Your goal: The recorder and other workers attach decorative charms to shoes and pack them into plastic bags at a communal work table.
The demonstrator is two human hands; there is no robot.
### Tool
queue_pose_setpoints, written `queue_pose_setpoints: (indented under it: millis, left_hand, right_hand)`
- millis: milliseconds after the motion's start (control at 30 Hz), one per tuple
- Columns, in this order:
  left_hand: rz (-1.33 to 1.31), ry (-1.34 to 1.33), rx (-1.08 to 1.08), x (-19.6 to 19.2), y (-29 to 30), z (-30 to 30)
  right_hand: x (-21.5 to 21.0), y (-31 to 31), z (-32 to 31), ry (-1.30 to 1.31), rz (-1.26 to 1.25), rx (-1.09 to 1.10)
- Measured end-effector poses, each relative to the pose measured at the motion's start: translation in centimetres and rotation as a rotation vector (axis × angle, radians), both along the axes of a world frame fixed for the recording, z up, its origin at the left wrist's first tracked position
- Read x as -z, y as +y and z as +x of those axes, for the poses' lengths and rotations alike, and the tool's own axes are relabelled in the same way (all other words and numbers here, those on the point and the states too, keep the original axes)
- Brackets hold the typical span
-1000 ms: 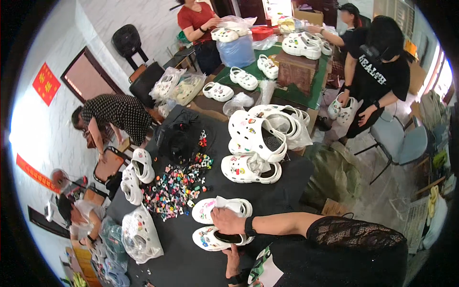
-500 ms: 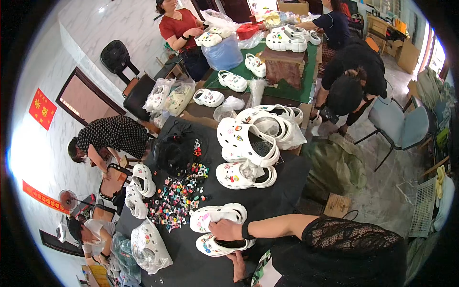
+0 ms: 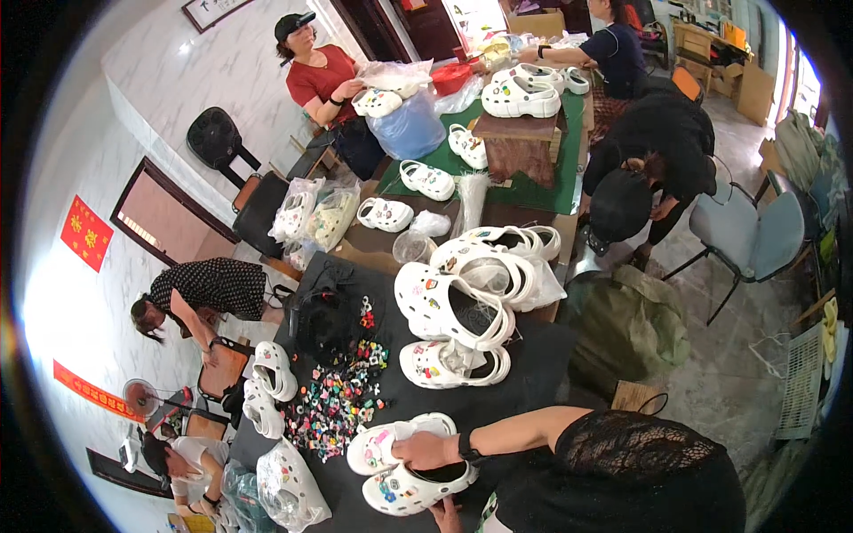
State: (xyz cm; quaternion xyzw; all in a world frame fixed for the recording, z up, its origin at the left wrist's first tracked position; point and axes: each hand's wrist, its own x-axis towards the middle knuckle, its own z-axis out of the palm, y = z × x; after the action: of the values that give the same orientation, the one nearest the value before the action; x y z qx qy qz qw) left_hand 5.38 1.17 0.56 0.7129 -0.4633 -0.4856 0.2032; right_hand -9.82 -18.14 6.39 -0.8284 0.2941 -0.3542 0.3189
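A pair of white clogs lies side by side on the black-covered table: the farther clog [image 3: 369,451] carries a pink charm, and the nearer clog [image 3: 398,494] has several colourful charms on its toe. My right hand [image 3: 425,451], with a black band at the wrist, is closed over the farther clog's upper near its opening; its fingertips are partly hidden. At the nearer clog's heel, my left hand [image 3: 447,517] grips from below, mostly hidden by the shoe. Beyond them spreads a heap of small colourful shoe charms [image 3: 333,404].
More decorated clogs [image 3: 453,306] stand behind the pair. To the left are a bagged clog [image 3: 289,487] and two white clogs [image 3: 269,391]. A black bag [image 3: 324,324] lies past the charms. Other people work around the table; one bends beside a grey chair [image 3: 751,235].
The view has tilted, so the table sits lower in it. Both my hands stay at the clog pair. Across the table, the person in red has raised their head.
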Motion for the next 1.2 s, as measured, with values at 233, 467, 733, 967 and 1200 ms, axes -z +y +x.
queue_pose_setpoints:
  millis: [233,467,733,967,1200]
  left_hand:
    - [-0.202,0.238,-0.386,-2.4,-0.1,-3.9]
    - [-0.163,0.260,-0.399,-2.4,-0.4,-4.0]
    - [-0.013,0.338,-0.551,-2.0,-1.0,-3.4]
    - [-0.044,0.319,-0.478,-0.5,-1.0,-2.3]
    - [-0.138,0.136,-0.364,-0.6,-0.9,-2.6]
  right_hand:
    - [-12.2,-4.5,-9.5,-0.204,-0.089,0.059]
    - [-19.4,-17.7,-21.8,-0.287,-0.492,0.545]
    - [-13.5,-29.9,-36.5,-0.126,-0.205,1.050]
    - [-5.0,-34.0,-45.6,0.357,-0.354,1.189]
    - [8.5,-36.0,-51.8,0.580,-0.423,1.234]
